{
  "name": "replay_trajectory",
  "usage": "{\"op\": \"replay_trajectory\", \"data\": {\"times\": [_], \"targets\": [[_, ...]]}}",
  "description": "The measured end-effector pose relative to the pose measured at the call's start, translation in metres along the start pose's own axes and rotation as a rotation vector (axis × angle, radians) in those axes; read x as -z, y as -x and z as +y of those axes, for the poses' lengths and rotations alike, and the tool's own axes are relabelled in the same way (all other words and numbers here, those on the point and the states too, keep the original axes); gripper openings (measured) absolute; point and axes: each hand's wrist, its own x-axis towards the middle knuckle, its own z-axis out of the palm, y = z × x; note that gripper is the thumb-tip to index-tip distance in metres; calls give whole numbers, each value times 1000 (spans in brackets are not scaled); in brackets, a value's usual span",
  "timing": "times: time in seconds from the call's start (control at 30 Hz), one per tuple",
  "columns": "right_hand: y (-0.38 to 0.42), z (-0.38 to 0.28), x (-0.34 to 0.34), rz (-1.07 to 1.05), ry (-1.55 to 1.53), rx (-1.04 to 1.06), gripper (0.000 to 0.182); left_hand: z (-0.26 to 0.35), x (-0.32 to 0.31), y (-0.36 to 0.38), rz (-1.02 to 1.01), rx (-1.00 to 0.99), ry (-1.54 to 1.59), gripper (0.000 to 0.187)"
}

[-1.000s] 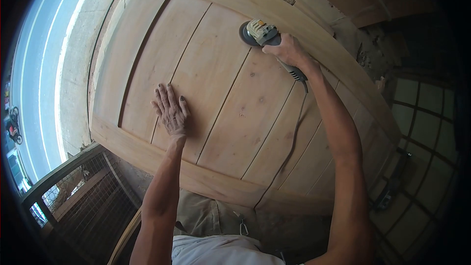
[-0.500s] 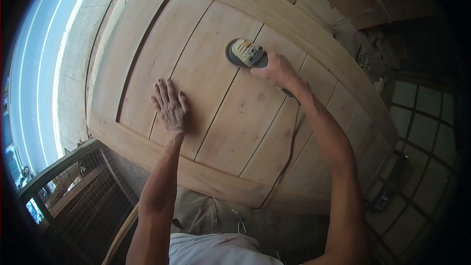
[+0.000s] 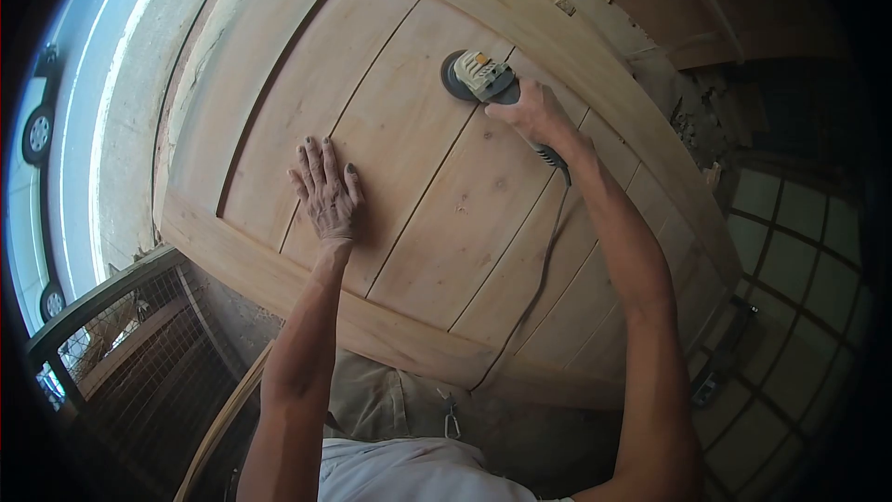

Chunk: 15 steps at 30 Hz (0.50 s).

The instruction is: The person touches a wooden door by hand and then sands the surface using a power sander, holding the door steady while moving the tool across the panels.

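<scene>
The right hand is wrapped around the grinder, whose long axis slants forward and left over the wooden panel; the left hand lies spread flat on that panel, nearer the body, well apart from the grinder

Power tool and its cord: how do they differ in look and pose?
The power tool is chunky, part pale and part dark; the cord is thin and dark. The power tool is held in the right grip; the cord trails unheld across the wooden panel. Both have dark surfaces.
</scene>
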Motion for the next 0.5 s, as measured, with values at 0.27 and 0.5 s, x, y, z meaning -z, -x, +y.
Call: {"op": "replay_trajectory", "data": {"times": [0.27,0.5], "targets": [[-24,-14,5,65,-130,-177,63,0,0,-1,16,-10,-4,69],[-6,-57,-16,-40,-66,-115,57,-1,0,-2,13,4,0,67]]}}
